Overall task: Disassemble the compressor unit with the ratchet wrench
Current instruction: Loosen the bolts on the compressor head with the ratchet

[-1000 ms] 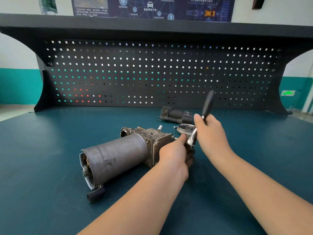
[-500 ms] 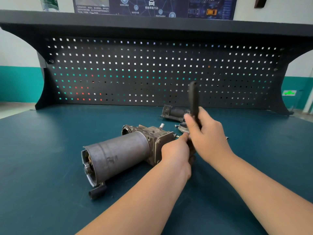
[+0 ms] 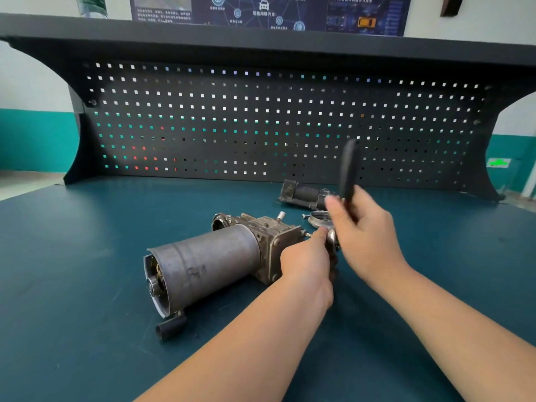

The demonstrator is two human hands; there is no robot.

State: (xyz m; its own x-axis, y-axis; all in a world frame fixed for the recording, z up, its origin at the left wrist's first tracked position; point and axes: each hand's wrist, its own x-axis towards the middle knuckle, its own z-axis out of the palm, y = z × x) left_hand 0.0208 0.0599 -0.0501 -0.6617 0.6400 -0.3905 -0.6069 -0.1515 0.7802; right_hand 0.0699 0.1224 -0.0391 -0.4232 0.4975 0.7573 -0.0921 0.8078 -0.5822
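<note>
Teal bench [image 3: 87, 285], black pegboard [image 3: 261, 126]; right hand [image 3: 365, 236] grips ratchet wrench [image 3: 348, 169], left hand [image 3: 307, 262] grips compressor unit [image 3: 208, 262].

The compressor unit [image 3: 220, 256] has a dull, scuffed grey metal cylinder and rough cast-metal housing. The ratchet wrench [image 3: 348, 169] shows a matt black handle and shiny metal head. The bench top [image 3: 87, 256] looks matt teal.

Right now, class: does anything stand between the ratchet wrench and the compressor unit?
Nothing visible does. The right hand grips the ratchet wrench, whose head meets the compressor unit at its near end, where the left hand holds the joint and hides the contact itself.
</note>
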